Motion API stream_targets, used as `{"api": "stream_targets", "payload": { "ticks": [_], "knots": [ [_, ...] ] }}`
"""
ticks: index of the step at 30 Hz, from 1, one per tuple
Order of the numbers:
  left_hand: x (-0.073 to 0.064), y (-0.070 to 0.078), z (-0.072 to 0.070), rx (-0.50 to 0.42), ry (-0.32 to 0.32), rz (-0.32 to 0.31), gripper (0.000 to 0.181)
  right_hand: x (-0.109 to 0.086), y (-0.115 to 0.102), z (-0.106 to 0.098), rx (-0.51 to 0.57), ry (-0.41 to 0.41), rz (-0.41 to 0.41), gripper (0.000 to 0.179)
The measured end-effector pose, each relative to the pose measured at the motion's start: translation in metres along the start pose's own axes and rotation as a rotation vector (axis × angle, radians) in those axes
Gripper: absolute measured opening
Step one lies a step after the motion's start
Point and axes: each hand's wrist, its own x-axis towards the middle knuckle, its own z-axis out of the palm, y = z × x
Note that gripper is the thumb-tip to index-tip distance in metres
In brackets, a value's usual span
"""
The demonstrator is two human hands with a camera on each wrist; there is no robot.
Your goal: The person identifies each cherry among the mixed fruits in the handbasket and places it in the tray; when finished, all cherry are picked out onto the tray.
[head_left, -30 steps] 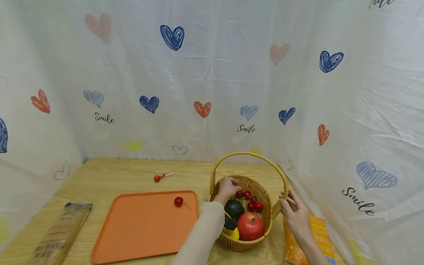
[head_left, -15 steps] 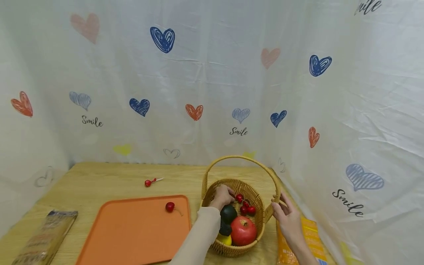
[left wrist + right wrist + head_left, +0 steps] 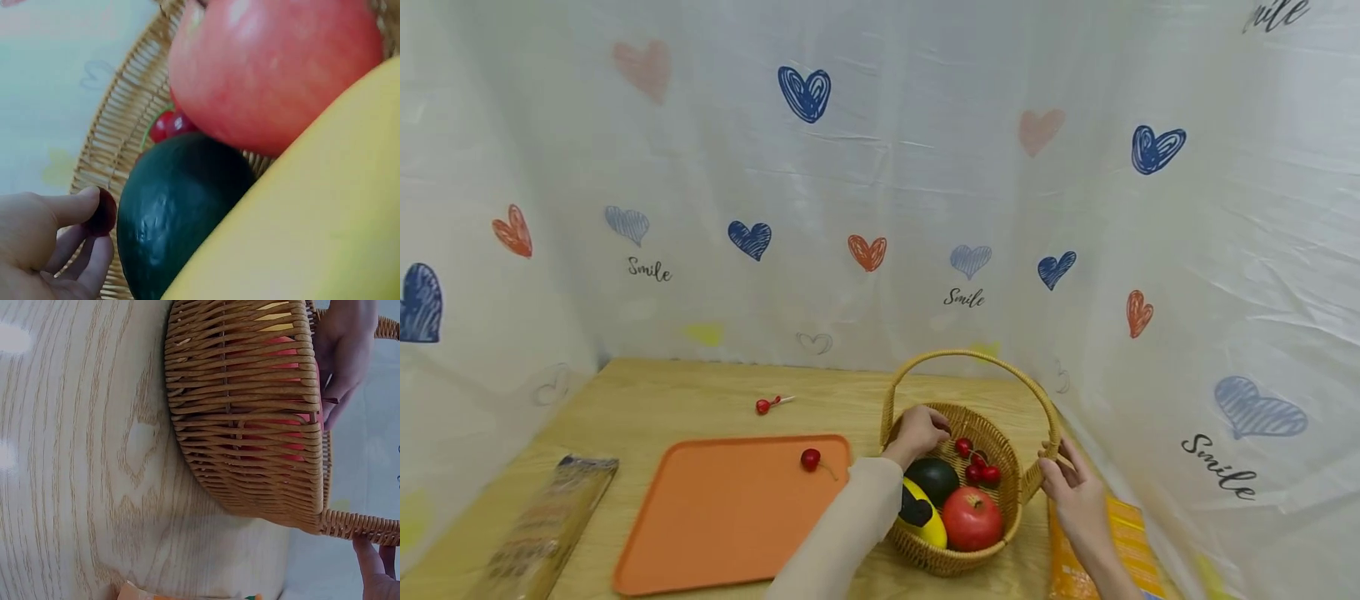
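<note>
Inside the wicker basket (image 3: 951, 565), my left hand (image 3: 919, 431) pinches a dark red cherry (image 3: 104, 214) between thumb and fingers. Beside it lie a dark green avocado-like fruit (image 3: 181, 206), a red pomegranate (image 3: 972, 518) and a smooth yellow fruit (image 3: 934, 531) with something black over part of it. Several more red cherries (image 3: 976, 472) rest toward the basket's far right. My right hand (image 3: 1078, 497) holds the base of the basket's arched handle (image 3: 369, 526), its thumb and fingertips against the wicker.
An orange tray (image 3: 730, 517) left of the basket carries one stemmed cherry (image 3: 810, 459). Behind the tray lies a small red lollipop (image 3: 763, 406). A brown packet (image 3: 542, 533) is at the left, an orange packet (image 3: 1123, 537) under my right forearm. A heart-printed curtain (image 3: 880, 200) surrounds the table.
The head view swings right, then back left. My left hand stays in the basket, and more of the yellow fruit now shows beside its sleeve. My right hand keeps hold of the handle.
</note>
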Motion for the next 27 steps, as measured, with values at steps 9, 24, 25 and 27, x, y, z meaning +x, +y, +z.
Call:
{"api": "stream_targets", "payload": {
  "ticks": [9, 24, 25, 27],
  "knots": [
    [-0.015, 0.005, -0.006, -0.039, -0.001, 0.031, 0.020, 0.000, -0.004, 0.001, -0.028, -0.002, 0.005, 0.060],
    [-0.043, 0.012, -0.032, -0.149, -0.066, 0.096, 0.018, -0.002, -0.003, 0.001, -0.035, -0.005, 0.054, 0.065],
    [-0.046, 0.013, -0.033, -0.152, -0.072, 0.099, 0.018, -0.001, -0.003, 0.001, -0.038, -0.002, 0.059, 0.065],
    [-0.052, 0.016, -0.034, -0.154, -0.084, 0.116, 0.019, -0.001, -0.004, 0.001, -0.036, 0.004, 0.068, 0.064]
  ]
}}
